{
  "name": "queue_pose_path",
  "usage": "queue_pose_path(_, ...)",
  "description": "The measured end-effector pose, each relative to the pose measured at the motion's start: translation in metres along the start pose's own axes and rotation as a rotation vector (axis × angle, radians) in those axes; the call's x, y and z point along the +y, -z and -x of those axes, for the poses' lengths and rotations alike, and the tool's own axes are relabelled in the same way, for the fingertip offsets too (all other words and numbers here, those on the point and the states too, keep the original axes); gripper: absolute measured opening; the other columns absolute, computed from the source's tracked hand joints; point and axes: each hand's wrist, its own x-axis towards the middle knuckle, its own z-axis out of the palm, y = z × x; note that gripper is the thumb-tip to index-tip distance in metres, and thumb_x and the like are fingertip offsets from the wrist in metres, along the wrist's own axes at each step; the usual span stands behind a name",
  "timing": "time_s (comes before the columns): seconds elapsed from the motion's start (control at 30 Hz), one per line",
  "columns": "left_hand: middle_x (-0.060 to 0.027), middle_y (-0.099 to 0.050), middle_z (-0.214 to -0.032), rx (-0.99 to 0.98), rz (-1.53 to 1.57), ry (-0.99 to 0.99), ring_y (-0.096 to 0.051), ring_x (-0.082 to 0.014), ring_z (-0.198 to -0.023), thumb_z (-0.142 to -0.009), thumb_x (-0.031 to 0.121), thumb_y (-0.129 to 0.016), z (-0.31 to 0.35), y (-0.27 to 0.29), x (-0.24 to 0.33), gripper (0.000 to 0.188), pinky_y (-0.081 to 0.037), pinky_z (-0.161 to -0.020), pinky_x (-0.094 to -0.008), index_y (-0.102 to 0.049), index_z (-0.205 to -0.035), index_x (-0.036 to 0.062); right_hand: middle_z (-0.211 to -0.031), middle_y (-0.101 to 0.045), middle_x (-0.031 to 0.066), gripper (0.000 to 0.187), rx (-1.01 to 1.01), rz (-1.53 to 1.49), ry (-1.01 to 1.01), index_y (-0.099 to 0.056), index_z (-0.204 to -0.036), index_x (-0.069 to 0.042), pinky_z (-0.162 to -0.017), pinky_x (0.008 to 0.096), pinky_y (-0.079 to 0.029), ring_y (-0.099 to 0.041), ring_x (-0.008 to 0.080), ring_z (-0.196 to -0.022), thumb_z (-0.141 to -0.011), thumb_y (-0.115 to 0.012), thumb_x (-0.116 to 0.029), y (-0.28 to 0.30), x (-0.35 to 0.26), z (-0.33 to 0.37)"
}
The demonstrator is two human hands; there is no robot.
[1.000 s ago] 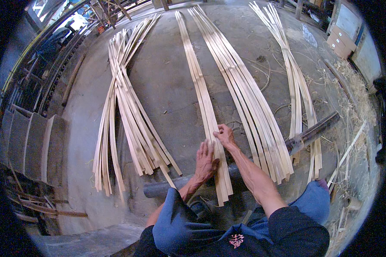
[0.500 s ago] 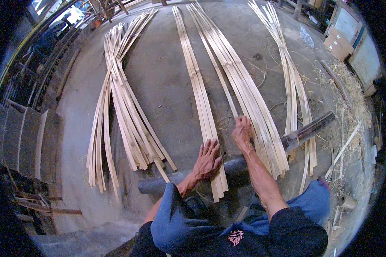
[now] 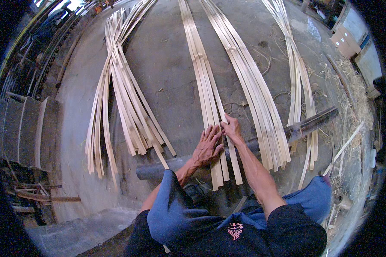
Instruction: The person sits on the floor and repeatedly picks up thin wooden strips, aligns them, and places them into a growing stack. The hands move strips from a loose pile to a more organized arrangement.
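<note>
A narrow row of pale bamboo-like strips (image 3: 200, 77) runs away from me along the floor, its near ends lying across a dark round pipe (image 3: 148, 172). My left hand (image 3: 206, 146) rests flat on this row, fingers stretched out. Close beside it, my right hand (image 3: 232, 128) pinches a single strip (image 3: 234, 165), which lies along the row's right side with its near end sticking out past the pipe. A wider row of similar strips (image 3: 255, 88) fans out to the right, apart from both hands.
Crossed bundles of strips lie to the left (image 3: 118, 70) and right (image 3: 292, 64). Curly shavings (image 3: 358, 100) cover the floor at far right, near a cardboard box (image 3: 345, 42). Concrete steps (image 3: 47, 132) stand at the left edge.
My right hand has moved left, bringing one strip from the wider row over to the narrow row. My left hand stays on the narrow row. The view has shifted slightly.
</note>
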Motion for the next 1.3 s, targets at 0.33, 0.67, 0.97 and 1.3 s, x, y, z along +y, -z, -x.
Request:
queue_pose_path(0.33, -0.0242, -0.026, -0.133, 0.104, 0.076, 0.069, -0.019, -0.0404, -0.125, -0.079, 0.040, -0.049, -0.002, 0.006, 0.007, 0.069, -0.014, -0.102, -0.0514, -0.027, -0.128, -0.0035, -0.081, -0.062, 0.0183, 0.046, 0.208, -0.016, 0.201, -0.044, -0.120, 0.003, -0.058, 0.0293, -0.046, -0.059, 0.0161, -0.067, -0.078, -0.056, -0.012, -0.007, -0.036, 0.009)
queue_pose_path(0.67, -0.0205, -0.016, -0.139, 0.011, 0.009, 0.122, -0.010, -0.0365, -0.130, -0.082, 0.043, -0.045, 0.001, 0.002, 0.004, 0.068, -0.009, -0.104, -0.0508, -0.025, -0.132, 0.0032, -0.081, -0.062, 0.0180, 0.048, 0.073, -0.044, 0.101, -0.047, -0.120, -0.001, -0.060, 0.0315, -0.047, -0.058, 0.0168, -0.062, -0.075, -0.059, -0.016, 0.010, -0.046, 0.012)
queue_pose_path(0.97, -0.0175, -0.012, -0.142, 0.051, -0.018, 0.142, -0.006, -0.0331, -0.132, -0.084, 0.045, -0.042, 0.004, 0.003, 0.002, 0.064, -0.006, -0.104, -0.0514, -0.025, -0.133, 0.0074, -0.092, -0.048, 0.0132, 0.036, 0.251, 0.692, 0.276, -0.060, -0.092, -0.003, -0.074, 0.0427, -0.038, -0.047, 0.0295, -0.091, -0.067, -0.066, -0.029, -0.002, -0.075, 0.026)
queue_pose_path(1.3, -0.0187, -0.010, -0.141, -0.046, -0.153, 0.146, -0.006, -0.0330, -0.132, -0.083, 0.049, -0.041, 0.004, 0.005, 0.001, 0.068, -0.005, -0.103, -0.0537, -0.024, -0.134, 0.0076, -0.068, -0.057, 0.0076, 0.026, 0.195, -0.148, 0.307, -0.049, -0.100, 0.005, -0.043, 0.0266, -0.041, -0.049, 0.0112, -0.046, -0.082, -0.054, -0.013, -0.005, -0.098, 0.009)
